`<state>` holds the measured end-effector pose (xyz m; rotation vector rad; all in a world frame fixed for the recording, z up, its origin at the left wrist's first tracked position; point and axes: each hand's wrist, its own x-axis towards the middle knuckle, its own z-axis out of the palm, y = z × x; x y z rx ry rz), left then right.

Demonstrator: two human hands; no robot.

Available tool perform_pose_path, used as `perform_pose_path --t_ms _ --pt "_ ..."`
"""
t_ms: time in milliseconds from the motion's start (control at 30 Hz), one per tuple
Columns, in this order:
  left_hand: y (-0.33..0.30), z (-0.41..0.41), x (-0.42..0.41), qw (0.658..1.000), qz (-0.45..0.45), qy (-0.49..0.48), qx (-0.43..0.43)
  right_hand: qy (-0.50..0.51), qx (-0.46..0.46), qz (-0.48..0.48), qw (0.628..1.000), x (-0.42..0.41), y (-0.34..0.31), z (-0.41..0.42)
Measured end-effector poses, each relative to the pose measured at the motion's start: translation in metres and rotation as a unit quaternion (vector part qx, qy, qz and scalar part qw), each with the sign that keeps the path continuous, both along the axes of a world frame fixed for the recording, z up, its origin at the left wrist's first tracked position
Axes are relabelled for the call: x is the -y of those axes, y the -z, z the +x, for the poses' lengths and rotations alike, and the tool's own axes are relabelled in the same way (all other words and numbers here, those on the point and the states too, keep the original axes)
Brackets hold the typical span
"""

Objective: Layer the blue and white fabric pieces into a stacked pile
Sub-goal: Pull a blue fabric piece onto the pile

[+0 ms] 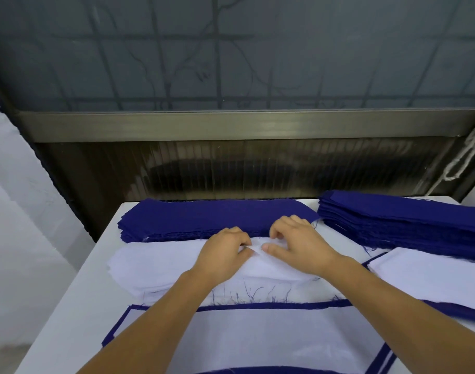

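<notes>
A stack of white fabric pieces (pixel 160 265) lies across the middle of the table. Behind it sits a flat stack of blue fabric pieces (pixel 204 218). My left hand (pixel 225 252) and my right hand (pixel 298 244) meet over the far edge of the white stack. Both pinch the top white piece between thumb and fingers, lifting a small ridge of cloth between them. Near me lies a layered pile (pixel 271 338) with white on top and blue edges showing around it.
A taller stack of blue pieces (pixel 398 222) stands at the back right, with another white-over-blue pile (pixel 433 276) in front of it. The white table (pixel 68 306) ends at its left edge. A dark window frame runs behind the table.
</notes>
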<state>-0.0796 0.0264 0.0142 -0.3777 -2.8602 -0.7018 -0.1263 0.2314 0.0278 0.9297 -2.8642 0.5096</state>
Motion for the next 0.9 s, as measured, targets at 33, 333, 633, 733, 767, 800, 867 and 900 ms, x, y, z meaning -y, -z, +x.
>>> perform_pose_path --t_ms 33,333,633,733,767,800,867,900 --pt "0.001 0.0 -0.002 1.0 -0.002 -0.003 -0.007 -0.008 -0.016 0.0 1.0 0.004 0.001 0.006" --pt "0.006 0.028 0.045 0.994 -0.079 -0.059 -0.036 0.027 -0.074 0.064 0.995 -0.008 0.008 0.022" --pt "0.003 0.07 0.105 0.981 -0.111 -0.154 -0.037 0.008 -0.129 0.06 0.99 -0.035 0.0 0.059" --pt "-0.001 0.086 0.107 0.984 -0.108 -0.14 -0.037 -0.004 -0.141 0.03 0.99 -0.043 -0.002 0.076" --pt "-0.002 0.092 0.108 0.985 -0.11 -0.13 -0.027 -0.003 -0.121 0.022 0.992 -0.047 -0.002 0.082" --pt "-0.005 0.099 0.109 0.986 -0.113 -0.118 -0.015 0.002 -0.087 0.016 0.996 -0.052 -0.001 0.087" --pt "-0.013 0.114 0.111 0.991 -0.096 -0.089 0.017 0.001 -0.006 0.011 1.0 -0.065 -0.001 0.099" --pt "-0.018 0.122 0.112 0.994 -0.072 -0.075 0.045 -0.002 0.045 0.008 0.999 -0.072 -0.004 0.105"
